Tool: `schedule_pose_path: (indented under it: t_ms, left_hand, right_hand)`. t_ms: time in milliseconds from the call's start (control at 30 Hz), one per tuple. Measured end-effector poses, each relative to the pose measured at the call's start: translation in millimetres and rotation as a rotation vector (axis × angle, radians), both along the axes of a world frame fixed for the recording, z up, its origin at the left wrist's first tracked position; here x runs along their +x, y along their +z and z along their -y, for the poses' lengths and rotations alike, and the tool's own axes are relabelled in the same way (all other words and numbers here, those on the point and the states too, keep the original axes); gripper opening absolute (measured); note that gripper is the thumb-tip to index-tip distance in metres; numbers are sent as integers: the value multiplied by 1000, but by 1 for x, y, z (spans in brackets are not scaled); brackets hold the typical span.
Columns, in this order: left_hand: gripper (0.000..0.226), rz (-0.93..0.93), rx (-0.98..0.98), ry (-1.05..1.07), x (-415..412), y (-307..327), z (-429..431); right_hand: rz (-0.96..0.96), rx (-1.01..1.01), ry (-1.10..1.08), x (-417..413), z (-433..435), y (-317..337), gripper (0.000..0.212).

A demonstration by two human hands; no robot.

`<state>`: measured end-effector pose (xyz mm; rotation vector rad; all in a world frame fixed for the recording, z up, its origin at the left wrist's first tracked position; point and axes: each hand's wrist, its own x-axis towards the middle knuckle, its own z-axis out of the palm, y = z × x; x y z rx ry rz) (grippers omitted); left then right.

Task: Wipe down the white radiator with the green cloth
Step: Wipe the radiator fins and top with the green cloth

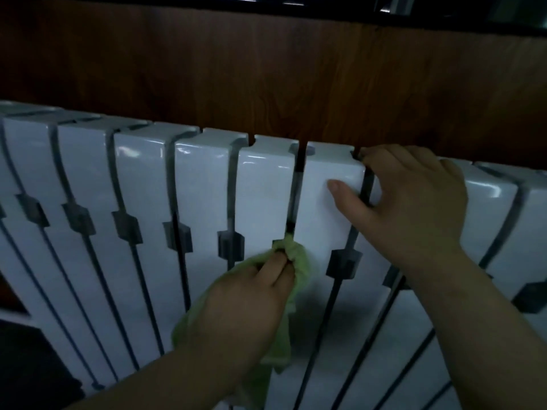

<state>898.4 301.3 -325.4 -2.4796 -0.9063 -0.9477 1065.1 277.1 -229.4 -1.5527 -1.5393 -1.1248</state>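
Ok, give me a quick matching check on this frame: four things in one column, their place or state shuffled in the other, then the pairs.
1 left hand
2 right hand
3 green cloth
4 wood panel

A behind and above the white radiator
B hooked over the radiator's top edge
C grips the cloth
D pressed at a gap between two sections

Pairs: 1-C, 2-B, 3-D, 4-A
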Motion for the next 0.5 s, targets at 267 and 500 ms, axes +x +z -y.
schedule_pose_path:
  t_ms: [267,500]
  left_hand:
    - [38,18,28,40,-11,-22,3]
    - [30,319,-398,4,20,0,16]
  right_hand:
    - [-24,-50,-4,-6,5,4,55]
    - [-27,-65,-6,-7,4,6,56]
